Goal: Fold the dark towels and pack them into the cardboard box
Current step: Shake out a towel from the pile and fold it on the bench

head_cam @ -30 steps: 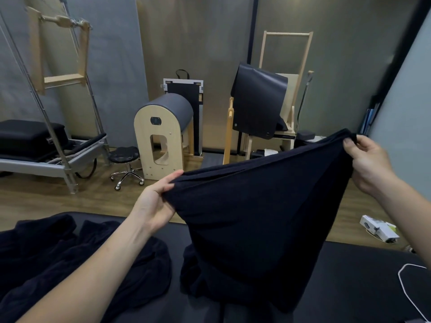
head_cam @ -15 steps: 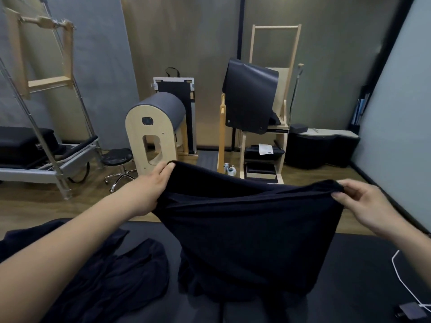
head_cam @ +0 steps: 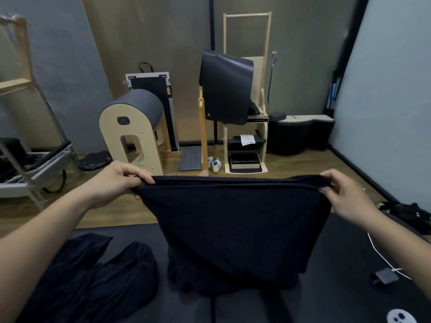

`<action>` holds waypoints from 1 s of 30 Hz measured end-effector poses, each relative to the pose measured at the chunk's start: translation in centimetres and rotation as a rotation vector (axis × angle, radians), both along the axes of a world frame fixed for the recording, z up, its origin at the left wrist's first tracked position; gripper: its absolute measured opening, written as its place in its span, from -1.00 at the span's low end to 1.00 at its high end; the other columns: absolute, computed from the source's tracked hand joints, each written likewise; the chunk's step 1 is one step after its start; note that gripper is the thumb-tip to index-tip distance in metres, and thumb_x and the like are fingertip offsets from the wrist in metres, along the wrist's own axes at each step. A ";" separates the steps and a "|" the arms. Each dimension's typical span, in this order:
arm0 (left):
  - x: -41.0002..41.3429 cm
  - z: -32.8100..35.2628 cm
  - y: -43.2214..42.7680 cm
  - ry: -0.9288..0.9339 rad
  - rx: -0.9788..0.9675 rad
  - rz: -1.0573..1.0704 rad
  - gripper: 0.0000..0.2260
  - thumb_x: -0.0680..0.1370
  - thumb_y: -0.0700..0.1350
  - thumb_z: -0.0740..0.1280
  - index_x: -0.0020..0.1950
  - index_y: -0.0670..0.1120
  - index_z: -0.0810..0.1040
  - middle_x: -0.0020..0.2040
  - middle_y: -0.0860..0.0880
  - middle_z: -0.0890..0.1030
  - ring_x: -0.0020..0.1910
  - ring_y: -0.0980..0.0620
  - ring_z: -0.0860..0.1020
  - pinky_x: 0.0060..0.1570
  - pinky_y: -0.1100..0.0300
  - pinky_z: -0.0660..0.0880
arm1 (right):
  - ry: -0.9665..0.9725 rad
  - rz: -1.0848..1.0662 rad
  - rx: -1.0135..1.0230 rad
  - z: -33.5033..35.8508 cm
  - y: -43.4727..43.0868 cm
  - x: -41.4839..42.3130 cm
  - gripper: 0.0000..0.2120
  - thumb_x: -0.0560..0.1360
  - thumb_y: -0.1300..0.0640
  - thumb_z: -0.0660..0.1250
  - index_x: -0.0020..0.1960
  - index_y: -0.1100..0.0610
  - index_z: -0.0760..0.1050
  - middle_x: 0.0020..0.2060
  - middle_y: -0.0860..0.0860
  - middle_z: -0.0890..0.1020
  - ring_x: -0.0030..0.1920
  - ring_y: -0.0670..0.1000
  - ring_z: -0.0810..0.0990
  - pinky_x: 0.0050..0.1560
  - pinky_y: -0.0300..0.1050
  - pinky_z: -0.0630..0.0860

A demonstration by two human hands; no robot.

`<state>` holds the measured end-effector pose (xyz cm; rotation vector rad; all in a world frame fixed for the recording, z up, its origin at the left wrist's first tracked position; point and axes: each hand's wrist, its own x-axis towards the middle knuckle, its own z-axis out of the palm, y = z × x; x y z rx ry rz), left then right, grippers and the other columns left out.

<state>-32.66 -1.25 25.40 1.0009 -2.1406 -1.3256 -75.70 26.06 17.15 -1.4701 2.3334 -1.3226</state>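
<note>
In the head view, the left hand [head_cam: 116, 183] and right hand [head_cam: 347, 199] each pinch a top corner of one dark towel [head_cam: 233, 229], fingers curled over the edge and thumbs behind. The towel is stretched level between them above the middle of the black padded surface [head_cam: 331, 290], and its lower end bunches on the padding. More dark towels [head_cam: 93, 280] lie crumpled toward the surface's left edge. A white cable and small charger [head_cam: 384, 276] sit near the right edge. No cardboard box is visible. The cloth looks soft, light and limp, so it will sag wherever it is unsupported. Corners are the sensible hold, and it probably folds best laid flat.
</note>
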 end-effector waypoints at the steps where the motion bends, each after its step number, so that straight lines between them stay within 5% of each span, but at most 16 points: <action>1: -0.1 0.1 -0.2 -0.096 -0.112 0.004 -0.61 0.54 -0.53 0.18 -0.15 -0.22 0.74 0.01 -0.13 0.70 -0.29 0.01 0.65 -0.46 0.31 0.51 | 0.021 0.003 -0.008 0.6 -0.1 0.0 -0.62 0.52 0.33 0.34 -0.07 -0.19 0.47 -0.11 -0.25 0.63 -0.11 -0.14 0.59 0.03 -0.08 0.48; 4: 0.1 0.1 -0.7 -0.499 -0.456 -0.222 -0.55 0.55 -0.47 0.23 0.04 0.02 0.75 0.17 0.00 0.61 -0.03 -0.01 0.65 -0.15 0.17 0.64 | 0.077 0.009 -0.041 2.4 -0.3 -0.3 -0.61 0.51 0.33 0.36 -0.07 -0.20 0.46 -0.11 -0.29 0.63 -0.15 -0.25 0.58 -0.02 -0.13 0.45; 6: 0.0 -0.5 -0.2 -0.838 -0.648 -0.439 -0.61 0.58 -0.31 0.29 0.19 0.13 0.68 0.27 0.04 0.53 0.16 0.01 0.56 0.18 0.17 0.52 | 0.089 -0.006 -0.063 2.9 -0.3 -0.5 -0.61 0.51 0.32 0.36 -0.09 -0.21 0.46 -0.13 -0.25 0.64 -0.15 -0.22 0.59 -0.03 -0.12 0.46; 9: -0.3 -2.1 1.4 -0.980 -0.683 -0.484 -0.62 0.59 -0.08 0.37 0.41 0.04 0.52 0.34 0.01 0.42 0.34 -0.01 0.44 0.34 0.24 0.33 | 0.059 -0.027 -0.109 3.4 -0.3 -0.2 -0.60 0.52 0.33 0.34 -0.11 -0.22 0.47 -0.15 -0.18 0.65 -0.15 -0.19 0.60 -0.06 -0.18 0.48; 13: 0.3 -4.6 1.8 -0.836 -0.616 -0.239 -0.41 0.44 0.03 0.54 0.42 -0.09 0.48 0.33 -0.04 0.40 0.33 -0.03 0.44 0.29 0.25 0.35 | 0.069 -0.033 -0.133 2.5 0.3 1.8 -0.57 0.53 0.34 0.33 -0.10 -0.24 0.46 -0.13 -0.24 0.61 -0.21 -0.27 0.54 -0.16 -0.34 0.40; 18: 0.8 -6.6 2.1 -0.374 -0.495 -0.002 -0.40 0.32 -0.33 0.51 0.35 -0.17 0.49 0.31 0.04 0.39 0.31 0.05 0.43 0.18 0.42 0.30 | 0.233 -0.009 -0.045 -0.2 1.4 4.3 -0.44 0.45 0.41 0.36 -0.05 -0.31 0.48 -0.06 -0.35 0.58 -0.17 -0.23 0.54 -0.13 -0.36 0.40; 22: 0.9 -7.6 2.1 -0.123 -0.208 0.082 -0.41 0.29 -0.42 0.39 0.30 -0.09 0.53 0.24 -0.03 0.46 0.24 -0.04 0.50 0.19 0.09 0.52 | 0.340 0.141 0.013 -3.3 2.0 5.0 -0.64 0.35 0.45 0.29 0.00 0.08 0.56 0.02 -0.52 0.49 0.01 -0.47 0.46 0.04 -0.56 0.32; 24: 0.2 -7.7 2.4 0.064 0.002 0.189 -0.43 0.26 -0.43 0.29 0.22 -0.06 0.58 0.16 -0.12 0.58 0.15 -0.16 0.58 0.10 -0.04 0.56 | 0.333 0.193 0.109 -3.4 1.9 5.6 -0.37 0.33 0.55 0.32 0.12 -0.12 0.47 0.07 -0.46 0.46 0.02 -0.42 0.46 0.03 -0.57 0.31; 26: -1.0 -7.3 2.5 0.220 0.241 0.310 -0.43 0.23 -0.46 0.16 0.13 -0.07 0.63 -0.01 -0.20 0.63 -0.05 -0.21 0.56 -0.15 0.05 0.49 | 0.398 0.283 0.224 -3.1 1.5 5.8 -0.18 0.40 0.49 0.30 0.29 -0.36 0.31 0.07 -0.33 0.42 -0.02 -0.22 0.50 -0.02 -0.43 0.41; 30: -3.0 -5.5 3.1 0.431 0.515 0.359 -0.50 0.26 -0.45 0.11 0.07 -0.16 0.62 -0.03 -0.21 0.59 -0.08 -0.18 0.52 -0.18 0.09 0.41 | 0.566 0.365 0.458 -1.5 0.6 5.7 -0.12 0.53 0.27 0.24 0.29 -0.67 -0.06 0.00 -0.12 0.28 -0.24 -0.01 0.48 -0.27 -0.10 0.52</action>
